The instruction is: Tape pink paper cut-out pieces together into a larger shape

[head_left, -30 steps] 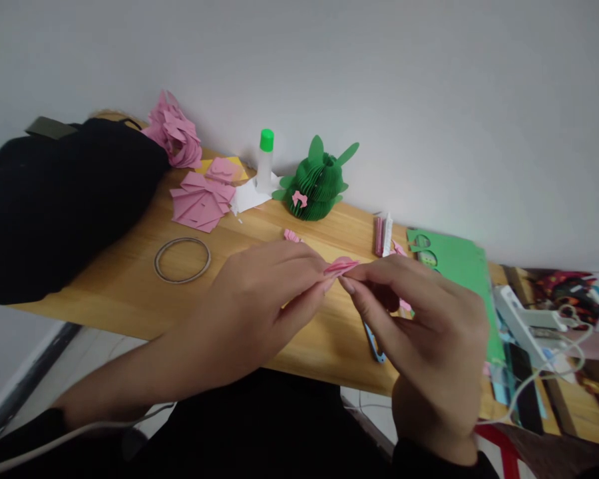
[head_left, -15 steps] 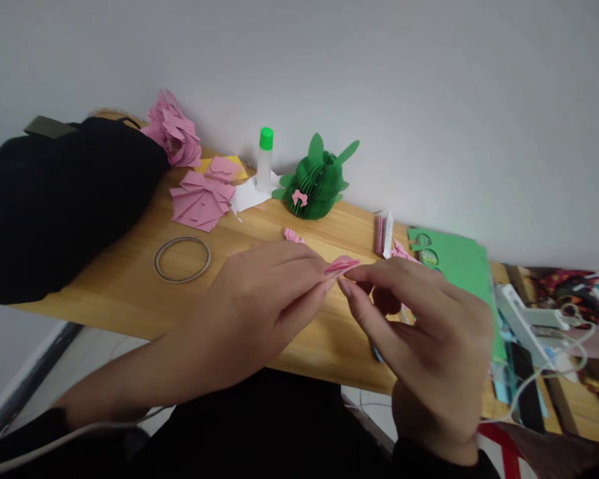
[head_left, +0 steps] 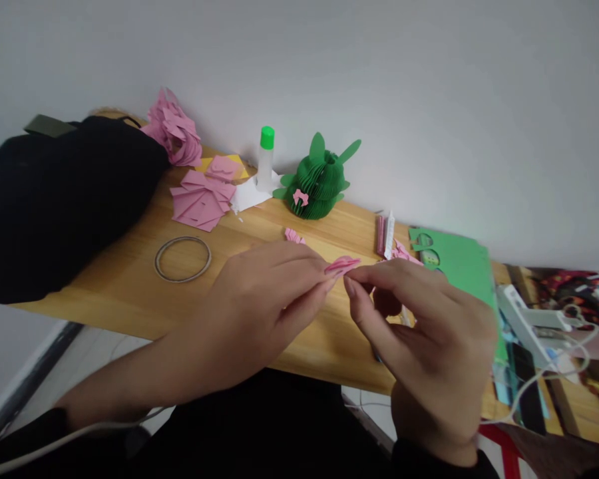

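Between my two hands is a small layered pink paper piece (head_left: 343, 265). My left hand (head_left: 264, 299) pinches its left end between thumb and forefinger. The thumb and forefinger of my right hand (head_left: 424, 326) close on its right edge. Just beyond my left hand lies another small pleated pink paper piece (head_left: 294, 236), partly hidden. Behind it on the table stands a green pleated paper figure (head_left: 319, 183) with leaf-like green pieces and a small pink cutout on its front.
A glue stick (head_left: 265, 159) with a green cap stands by pink paper scraps (head_left: 202, 199). A roll of tape (head_left: 182, 259) lies left of my hands, near a black bag (head_left: 70, 206). Green paper sheets (head_left: 462, 266), a white power strip (head_left: 524, 326) and cables lie right.
My right hand has shifted very slightly right, its thumb tip a little farther from my left fingers. The pink paper piece stays between both hands.
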Demonstrator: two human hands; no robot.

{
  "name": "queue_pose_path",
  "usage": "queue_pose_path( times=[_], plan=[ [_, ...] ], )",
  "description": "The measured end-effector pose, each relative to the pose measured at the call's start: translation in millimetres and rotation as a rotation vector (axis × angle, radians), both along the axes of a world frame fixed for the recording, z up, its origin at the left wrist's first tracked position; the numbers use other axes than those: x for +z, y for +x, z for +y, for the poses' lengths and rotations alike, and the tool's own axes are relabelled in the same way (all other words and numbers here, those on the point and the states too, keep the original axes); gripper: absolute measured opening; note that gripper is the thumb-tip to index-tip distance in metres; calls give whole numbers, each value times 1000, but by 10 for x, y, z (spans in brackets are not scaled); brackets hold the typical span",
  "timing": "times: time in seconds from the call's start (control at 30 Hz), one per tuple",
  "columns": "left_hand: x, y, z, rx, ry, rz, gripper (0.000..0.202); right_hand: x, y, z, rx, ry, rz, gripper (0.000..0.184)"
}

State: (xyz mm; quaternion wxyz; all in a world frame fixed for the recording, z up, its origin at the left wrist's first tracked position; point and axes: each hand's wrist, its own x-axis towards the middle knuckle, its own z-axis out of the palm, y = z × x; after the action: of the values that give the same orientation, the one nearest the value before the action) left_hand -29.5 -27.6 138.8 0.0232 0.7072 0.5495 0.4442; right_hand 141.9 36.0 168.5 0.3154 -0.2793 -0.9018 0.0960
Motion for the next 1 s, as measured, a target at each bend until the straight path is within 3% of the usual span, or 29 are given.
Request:
queue_pose_path(
  times=[0.47,1.0],
  plan=[
    [12,16,9,3,-15,10,25,-15,-38,-33,-6,17,-3,4],
    [-35,-16,23,-11,18,-67,15,-22,-35,-38,-37,-23,4,5]
  ],
)
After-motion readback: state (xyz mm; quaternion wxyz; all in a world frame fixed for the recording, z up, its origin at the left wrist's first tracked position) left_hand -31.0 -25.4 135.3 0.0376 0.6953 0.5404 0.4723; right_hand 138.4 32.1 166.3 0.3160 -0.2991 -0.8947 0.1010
